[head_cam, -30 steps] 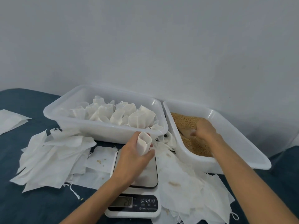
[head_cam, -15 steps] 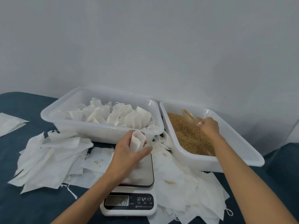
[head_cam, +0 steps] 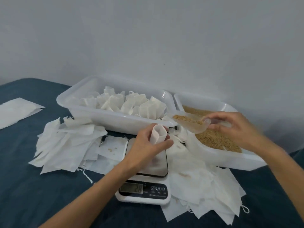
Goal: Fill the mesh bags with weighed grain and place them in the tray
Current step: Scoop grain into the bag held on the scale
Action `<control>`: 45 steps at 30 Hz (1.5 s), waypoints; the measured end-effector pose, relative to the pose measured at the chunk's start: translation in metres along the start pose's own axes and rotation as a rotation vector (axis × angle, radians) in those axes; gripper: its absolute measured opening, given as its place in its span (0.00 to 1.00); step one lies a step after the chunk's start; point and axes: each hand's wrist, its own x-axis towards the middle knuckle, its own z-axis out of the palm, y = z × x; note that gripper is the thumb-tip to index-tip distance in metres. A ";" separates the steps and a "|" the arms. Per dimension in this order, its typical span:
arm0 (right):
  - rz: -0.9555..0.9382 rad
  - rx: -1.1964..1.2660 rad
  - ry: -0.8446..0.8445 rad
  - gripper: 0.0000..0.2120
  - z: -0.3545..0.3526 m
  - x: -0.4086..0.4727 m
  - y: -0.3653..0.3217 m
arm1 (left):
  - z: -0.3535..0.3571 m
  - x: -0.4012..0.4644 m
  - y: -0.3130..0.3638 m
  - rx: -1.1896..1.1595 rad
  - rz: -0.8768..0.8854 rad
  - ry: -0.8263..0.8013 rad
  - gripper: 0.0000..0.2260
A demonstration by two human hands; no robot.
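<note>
My left hand (head_cam: pixel 148 146) holds a white mesh bag (head_cam: pixel 158 134) upright with its mouth open, over the plate of a white digital scale (head_cam: pixel 144 190). My right hand (head_cam: pixel 236 127) grips the handle of a clear plastic scoop (head_cam: pixel 190 124) loaded with brown grain; the scoop's tip points left toward the bag, a little apart from it. Below the scoop sits a white tray of grain (head_cam: pixel 218 143). Behind the scale, a second white tray (head_cam: pixel 115 120) holds several filled mesh bags (head_cam: pixel 130 103).
Loose empty mesh bags lie heaped left of the scale (head_cam: pixel 65 145) and right of it (head_cam: pixel 205 191) on the dark blue cloth. A few more flat bags lie at the far left edge (head_cam: pixel 14 111). A grey wall stands close behind the trays.
My right hand lifted the scoop out of the grain tray and carried it left toward the bag. My left hand has kept the bag over the scale.
</note>
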 end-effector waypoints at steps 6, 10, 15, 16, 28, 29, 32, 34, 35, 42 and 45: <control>-0.050 -0.182 0.005 0.18 -0.001 -0.005 -0.034 | -0.003 -0.004 -0.003 0.050 0.054 -0.010 0.12; -0.077 -0.372 0.038 0.19 -0.002 0.000 -0.049 | -0.001 -0.003 -0.001 0.050 0.061 0.007 0.13; -0.119 -0.432 0.047 0.17 -0.004 0.004 -0.056 | -0.001 -0.003 -0.002 0.042 0.071 -0.003 0.11; -0.120 -0.447 0.042 0.17 -0.004 0.005 -0.056 | -0.001 -0.003 -0.002 0.047 0.072 -0.008 0.11; -0.149 -0.543 0.056 0.15 -0.002 0.008 -0.059 | -0.002 0.000 -0.005 0.013 0.085 -0.004 0.10; -0.152 -0.552 0.058 0.15 -0.002 0.008 -0.059 | -0.002 0.000 -0.005 0.010 0.080 -0.002 0.11; -0.160 -0.574 0.058 0.16 -0.003 0.008 -0.060 | -0.002 0.001 -0.007 0.001 0.066 -0.015 0.11; -0.162 -0.576 0.063 0.17 -0.003 0.008 -0.060 | -0.002 0.002 -0.007 -0.014 0.048 -0.015 0.12; -0.164 -0.574 0.068 0.17 -0.003 0.008 -0.060 | -0.002 0.002 -0.008 -0.024 0.040 -0.015 0.13; -0.162 -0.544 0.066 0.23 -0.003 0.008 -0.060 | -0.007 0.004 -0.006 -0.084 0.005 -0.032 0.12; -0.156 -0.560 0.076 0.21 -0.002 0.007 -0.060 | -0.007 0.003 -0.005 -0.075 0.001 -0.033 0.13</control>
